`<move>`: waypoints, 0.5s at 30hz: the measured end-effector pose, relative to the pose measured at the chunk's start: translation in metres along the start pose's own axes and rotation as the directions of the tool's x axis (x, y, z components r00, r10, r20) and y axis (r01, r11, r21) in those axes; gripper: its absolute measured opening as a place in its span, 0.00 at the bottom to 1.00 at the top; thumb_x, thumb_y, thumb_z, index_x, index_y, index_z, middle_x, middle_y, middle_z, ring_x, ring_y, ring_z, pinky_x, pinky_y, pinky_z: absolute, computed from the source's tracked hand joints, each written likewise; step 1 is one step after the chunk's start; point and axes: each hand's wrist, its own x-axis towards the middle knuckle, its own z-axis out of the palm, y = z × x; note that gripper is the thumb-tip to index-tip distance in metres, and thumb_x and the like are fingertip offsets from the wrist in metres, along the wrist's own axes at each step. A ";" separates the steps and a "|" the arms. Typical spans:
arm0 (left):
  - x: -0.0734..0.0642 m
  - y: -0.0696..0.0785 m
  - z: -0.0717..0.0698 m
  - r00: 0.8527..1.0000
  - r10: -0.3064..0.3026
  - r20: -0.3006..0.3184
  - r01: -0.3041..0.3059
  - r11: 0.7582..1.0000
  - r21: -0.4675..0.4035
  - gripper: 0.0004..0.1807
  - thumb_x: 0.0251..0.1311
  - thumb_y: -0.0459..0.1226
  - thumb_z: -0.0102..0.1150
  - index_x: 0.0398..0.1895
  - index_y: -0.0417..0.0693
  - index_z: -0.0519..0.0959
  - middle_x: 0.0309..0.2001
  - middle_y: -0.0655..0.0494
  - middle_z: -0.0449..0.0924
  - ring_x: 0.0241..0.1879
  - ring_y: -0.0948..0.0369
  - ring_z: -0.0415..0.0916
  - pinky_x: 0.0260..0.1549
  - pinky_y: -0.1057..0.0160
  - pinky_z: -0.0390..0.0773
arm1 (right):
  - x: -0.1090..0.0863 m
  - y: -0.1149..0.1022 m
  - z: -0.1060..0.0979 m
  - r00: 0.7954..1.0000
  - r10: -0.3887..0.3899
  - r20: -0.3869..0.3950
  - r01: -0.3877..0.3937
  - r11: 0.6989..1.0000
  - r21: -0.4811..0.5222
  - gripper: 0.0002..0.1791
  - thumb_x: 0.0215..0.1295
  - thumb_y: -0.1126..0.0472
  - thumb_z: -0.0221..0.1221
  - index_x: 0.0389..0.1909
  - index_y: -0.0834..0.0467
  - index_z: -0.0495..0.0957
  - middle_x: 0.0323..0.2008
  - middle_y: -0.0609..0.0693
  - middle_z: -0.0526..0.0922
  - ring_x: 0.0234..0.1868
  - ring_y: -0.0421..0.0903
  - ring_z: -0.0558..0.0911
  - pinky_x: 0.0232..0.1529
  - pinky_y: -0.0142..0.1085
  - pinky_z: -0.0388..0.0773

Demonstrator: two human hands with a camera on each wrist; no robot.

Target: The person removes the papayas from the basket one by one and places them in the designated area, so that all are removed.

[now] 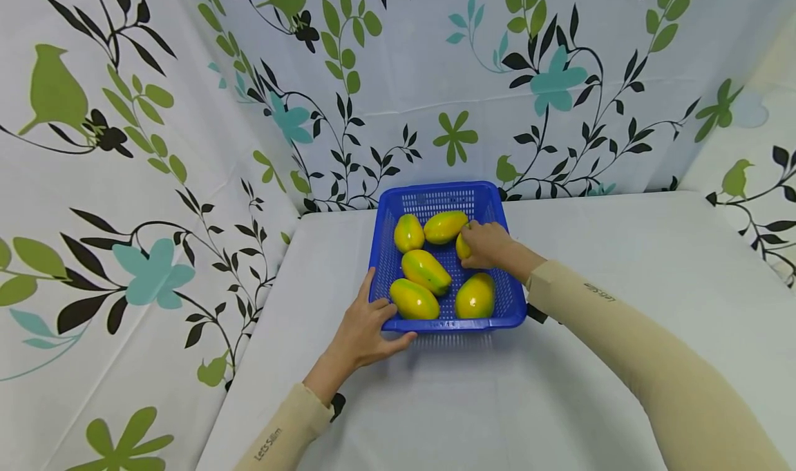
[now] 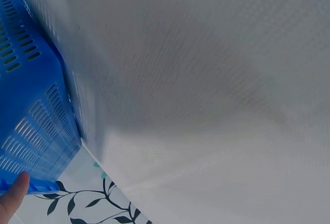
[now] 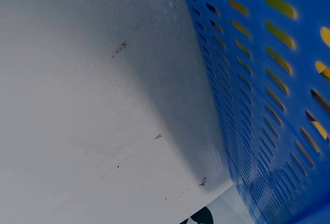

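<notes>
Near the far edge of the white table (image 1: 653,267) sits your blue plastic basket (image 1: 454,325), squarish with rounded corners, its walls (image 2: 31,85) pierced by rows of narrow slots. Your left hand (image 1: 363,327) holds its near left corner, forefinger stretched along the left rim, thumb spread wide along the near rim, other fingers bent over the edge between them. Your right hand (image 1: 489,244) comes over the right rim, fingers curled closely round a smooth yellow fruit (image 1: 462,248) inside, by the basket's right side; your hand covers most of it, so you cannot tell whether it touches the bottom. Five more lie in there with you, glossy and plump: a stubby fruit (image 1: 409,233) toward the far left corner, a long oval fruit (image 1: 446,227) along the far side, a tapered fruit (image 1: 425,272) slanting left of the middle, an egg-shaped fruit (image 1: 414,299) at the near left corner, and a rounded fruit (image 1: 475,296) with a greenish top at the near right corner. Beyond the table's far edge hangs a lightly creased cloth (image 1: 398,105) printed with leaves, birds and flowers.
</notes>
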 end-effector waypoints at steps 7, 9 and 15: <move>0.001 0.001 0.002 1.000 -0.003 0.002 0.003 1.000 -0.003 0.33 0.52 0.67 0.45 0.26 0.48 0.81 0.28 0.56 0.83 0.67 0.41 0.53 0.69 0.47 0.50 | -0.005 0.001 -0.005 1.000 0.003 -0.024 -0.002 0.999 0.032 0.30 0.53 0.45 0.63 0.49 0.63 0.71 0.39 0.58 0.75 0.31 0.52 0.74 0.34 0.44 0.78; 0.001 0.001 0.002 1.000 -0.001 0.002 0.001 1.000 -0.003 0.33 0.52 0.67 0.45 0.27 0.48 0.81 0.29 0.55 0.83 0.67 0.40 0.54 0.69 0.46 0.49 | -0.007 0.000 -0.008 0.999 -0.010 -0.032 0.011 1.000 0.028 0.31 0.54 0.45 0.62 0.51 0.64 0.71 0.40 0.59 0.75 0.32 0.52 0.74 0.36 0.44 0.78; 0.001 0.000 0.001 1.000 0.004 -0.006 -0.004 1.000 -0.013 0.34 0.52 0.67 0.45 0.29 0.46 0.82 0.31 0.53 0.84 0.66 0.40 0.56 0.69 0.45 0.48 | -0.010 -0.001 -0.020 0.996 -0.048 -0.077 0.047 0.999 -0.017 0.36 0.55 0.44 0.61 0.56 0.66 0.68 0.45 0.61 0.74 0.36 0.53 0.76 0.38 0.44 0.78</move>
